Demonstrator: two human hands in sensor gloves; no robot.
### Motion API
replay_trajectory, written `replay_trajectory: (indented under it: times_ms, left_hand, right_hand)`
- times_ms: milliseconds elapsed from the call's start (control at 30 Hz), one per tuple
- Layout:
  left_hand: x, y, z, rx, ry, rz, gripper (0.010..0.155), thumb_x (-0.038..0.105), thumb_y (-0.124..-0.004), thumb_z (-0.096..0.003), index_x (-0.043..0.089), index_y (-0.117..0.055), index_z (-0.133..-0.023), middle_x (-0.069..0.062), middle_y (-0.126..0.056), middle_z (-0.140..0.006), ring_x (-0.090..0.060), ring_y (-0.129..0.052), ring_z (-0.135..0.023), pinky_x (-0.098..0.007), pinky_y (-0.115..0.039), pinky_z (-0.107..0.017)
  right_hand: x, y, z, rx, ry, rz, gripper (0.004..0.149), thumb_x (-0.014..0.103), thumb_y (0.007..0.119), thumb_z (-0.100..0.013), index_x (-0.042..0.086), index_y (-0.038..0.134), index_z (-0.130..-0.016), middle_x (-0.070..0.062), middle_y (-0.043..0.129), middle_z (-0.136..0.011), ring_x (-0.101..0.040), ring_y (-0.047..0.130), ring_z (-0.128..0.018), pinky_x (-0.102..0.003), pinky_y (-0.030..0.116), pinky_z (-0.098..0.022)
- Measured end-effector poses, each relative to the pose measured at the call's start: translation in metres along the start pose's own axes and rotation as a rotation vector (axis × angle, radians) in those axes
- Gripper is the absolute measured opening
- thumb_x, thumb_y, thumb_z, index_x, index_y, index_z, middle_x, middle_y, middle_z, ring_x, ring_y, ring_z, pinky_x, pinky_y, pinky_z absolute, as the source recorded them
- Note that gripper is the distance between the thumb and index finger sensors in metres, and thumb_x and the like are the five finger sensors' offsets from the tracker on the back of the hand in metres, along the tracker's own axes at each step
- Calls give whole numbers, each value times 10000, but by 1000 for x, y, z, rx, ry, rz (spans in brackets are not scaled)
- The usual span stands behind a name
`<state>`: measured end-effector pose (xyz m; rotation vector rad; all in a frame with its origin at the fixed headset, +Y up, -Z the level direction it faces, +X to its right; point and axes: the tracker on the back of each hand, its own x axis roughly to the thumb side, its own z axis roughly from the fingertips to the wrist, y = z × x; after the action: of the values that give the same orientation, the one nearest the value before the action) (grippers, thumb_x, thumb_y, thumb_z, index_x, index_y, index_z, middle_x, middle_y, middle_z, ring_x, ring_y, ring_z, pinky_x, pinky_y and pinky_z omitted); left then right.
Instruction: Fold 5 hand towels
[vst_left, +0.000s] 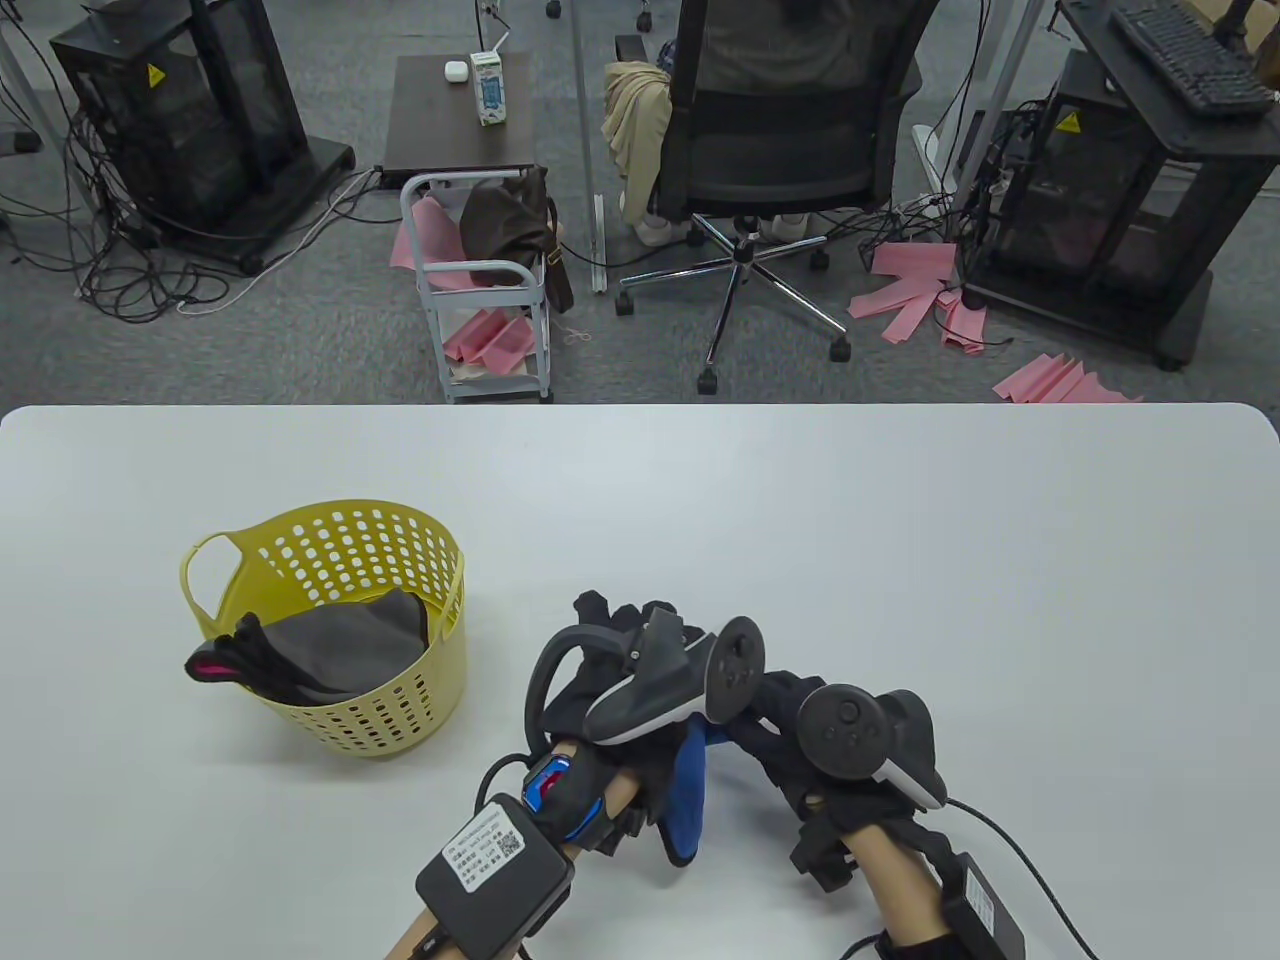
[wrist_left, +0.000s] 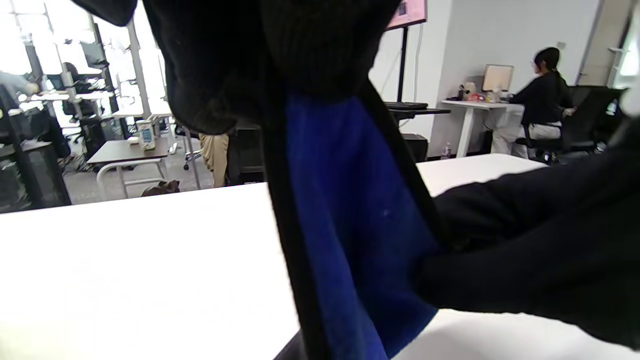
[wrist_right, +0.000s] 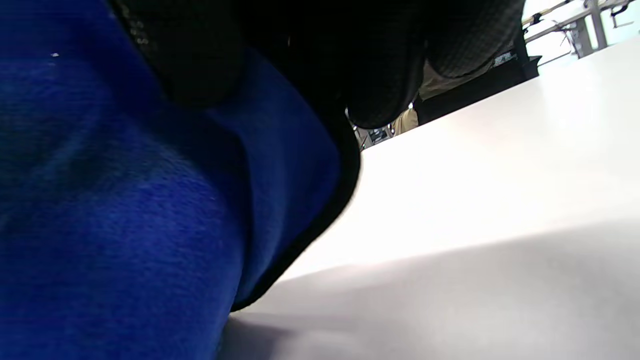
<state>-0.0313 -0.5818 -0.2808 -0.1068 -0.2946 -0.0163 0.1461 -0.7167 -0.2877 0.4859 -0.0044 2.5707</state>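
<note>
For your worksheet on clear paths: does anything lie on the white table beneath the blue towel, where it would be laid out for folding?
Nothing visible does. Both gloved hands, left hand and right hand, hold the blue, black-edged cloth towel over bare white table. The yellow perforated plastic basket stands apart, to the left.

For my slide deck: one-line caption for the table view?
Both gloved hands hold a blue towel over the white table beside a yellow basket of towels.

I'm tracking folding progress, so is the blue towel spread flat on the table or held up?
Held up: the blue towel hangs bunched between the left hand and right hand, not spread on the table.
</note>
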Motion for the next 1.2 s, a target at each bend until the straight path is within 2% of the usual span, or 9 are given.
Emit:
replay_trajectory:
  times_ms: [167, 367, 500, 667, 833, 900, 1000, 1100, 1200]
  left_hand:
    - [-24, 6, 5, 56, 28, 32, 423, 280, -759, -509, 249, -838, -923, -68, -931, -892, -319, -1009, -774, -700, -555, -729]
    - [-44, 9, 14, 56, 18, 80, 430, 285, -745, -506, 258, -847, -922, -63, -943, -870, -315, -1008, -763, -706, -539, -735]
    - [-53, 9, 17, -9, -46, 172, 431, 283, -735, -519, 258, -858, -931, -75, -935, -890, -354, -978, -793, -723, -502, -742]
    - [-51, 7, 9, -77, -70, 178, 424, 284, -758, -528, 247, -868, -936, -84, -939, -892, -362, -968, -808, -730, -487, -744]
    - [-47, 6, -21, -100, -17, 82, 417, 306, -802, -525, 276, -878, -933, -49, -945, -916, -354, -932, -876, -727, -483, -752]
    - [-48, 12, -39, -55, 24, 48, 413, 308, -816, -519, 284, -889, -924, -46, -947, -923, -358, -915, -900, -728, -482, -751]
    - [-49, 32, -50, 120, 97, -28, 409, 308, -830, -507, 309, -900, -910, -31, -947, -933, -361, -890, -930, -724, -479, -753]
    - [-47, 48, -37, 295, 121, -70, 410, 310, -842, -502, 322, -905, -907, -25, -941, -947, -364, -866, -956, -724, -472, -755]
    - [-41, 36, -19, 339, 69, -99, 412, 319, -848, -505, 322, -907, -912, -25, -933, -959, -371, -858, -962, -720, -486, -748]
  right_hand:
    - [-10, -18, -9, 18, 1, 46, 399, 320, 814, -560, 203, 730, -932, -70, 802, -977, -354, 842, -796, -606, 662, -646]
    - [-3, -71, -13, 40, -93, 104, 412, 253, 822, -513, 221, 743, -916, -14, 893, -871, -293, 921, -723, -619, 654, -652]
    - [0, -101, -9, 139, -146, 120, 502, 229, 821, -491, 186, 692, -973, 4, 894, -882, -285, 926, -743, -639, 626, -663]
    - [-1, -113, -9, 122, -123, 195, 484, 224, 836, -478, 194, 730, -950, 1, 908, -880, -305, 892, -788, -652, 606, -667]
    - [-1, -108, -27, -26, -16, 400, 391, 308, 834, -474, 235, 802, -856, -7, 866, -896, -333, 828, -803, -615, 628, -665]
    - [0, -107, -42, -72, 29, 445, 386, 308, 835, -474, 242, 799, -853, -14, 850, -901, -281, 869, -702, -579, 680, -646]
    - [7, -124, -57, -258, 45, 394, 375, 306, 862, -460, 244, 829, -828, -20, 888, -860, -112, 979, -483, -445, 854, -538]
    - [12, -142, -56, -395, -2, 290, 358, 296, 900, -466, 236, 854, -817, -38, 917, -860, -103, 1046, -541, -398, 895, -544]
    - [10, -140, -46, -402, -47, 306, 344, 305, 923, -470, 241, 872, -804, -32, 927, -861, -114, 1059, -587, -379, 891, -565]
